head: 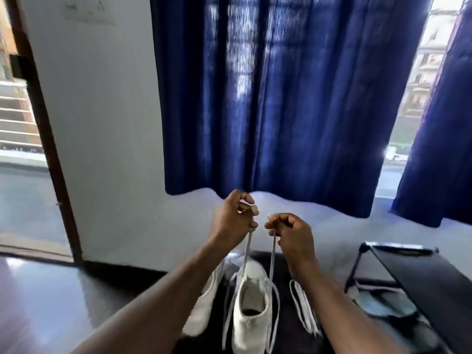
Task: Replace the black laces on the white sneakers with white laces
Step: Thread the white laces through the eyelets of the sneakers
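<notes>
Two white sneakers stand on the dark floor below my arms. The right sneaker (251, 306) faces away from me, with a white lace (246, 254) running up from it in two strands. My left hand (236, 219) grips one strand, raised above the shoe. My right hand (291, 232) pinches the other strand a little lower. Loose lace ends hang down both sides of that shoe. The left sneaker (207, 300) lies partly under my left forearm. A second white lace (304, 306) lies bundled on the floor to the right of the shoes. No black lace shows.
A black metal rack (398, 274) with dark footwear under it stands at the right. A blue curtain (281, 106) hangs ahead over a window. A white wall (102, 123) and an open doorway (23, 139) are at the left.
</notes>
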Available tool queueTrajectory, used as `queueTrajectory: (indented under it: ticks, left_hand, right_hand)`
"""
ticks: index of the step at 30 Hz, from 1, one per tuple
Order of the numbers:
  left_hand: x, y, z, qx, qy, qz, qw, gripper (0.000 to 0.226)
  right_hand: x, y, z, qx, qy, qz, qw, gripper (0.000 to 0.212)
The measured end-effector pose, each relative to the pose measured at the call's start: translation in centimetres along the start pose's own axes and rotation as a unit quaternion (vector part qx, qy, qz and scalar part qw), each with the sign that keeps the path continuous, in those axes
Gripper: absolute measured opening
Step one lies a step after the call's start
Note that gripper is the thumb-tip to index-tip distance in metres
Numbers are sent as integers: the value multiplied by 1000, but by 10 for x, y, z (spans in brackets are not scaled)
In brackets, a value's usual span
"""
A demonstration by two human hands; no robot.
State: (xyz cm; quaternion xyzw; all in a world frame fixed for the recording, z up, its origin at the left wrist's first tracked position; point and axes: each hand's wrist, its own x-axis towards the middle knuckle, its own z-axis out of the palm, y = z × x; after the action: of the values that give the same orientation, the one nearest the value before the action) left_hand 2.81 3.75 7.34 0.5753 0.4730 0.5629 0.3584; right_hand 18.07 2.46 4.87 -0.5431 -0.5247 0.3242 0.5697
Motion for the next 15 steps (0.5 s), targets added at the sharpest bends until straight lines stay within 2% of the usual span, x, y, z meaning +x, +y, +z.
queueTrajectory:
  ticks: [2, 5, 10, 15]
  left_hand:
    - [-6, -30, 4, 24, -6, -26, 999, 49]
    - [-22, -63, 10, 117, -26, -47, 992, 29]
    - [-53, -102, 18, 301, -50, -55, 951, 31]
    - [-61, -118, 23, 348, -16, -30, 937, 31]
  right_hand:
    - [-5, 26, 2, -3, -4, 16, 1000, 18]
    - [-11, 59, 6, -8, -14, 32, 999, 9]
    - [-26, 105, 4, -33, -20, 50, 998, 9]
    - [-44, 134, -3, -74, -67, 50, 994, 9]
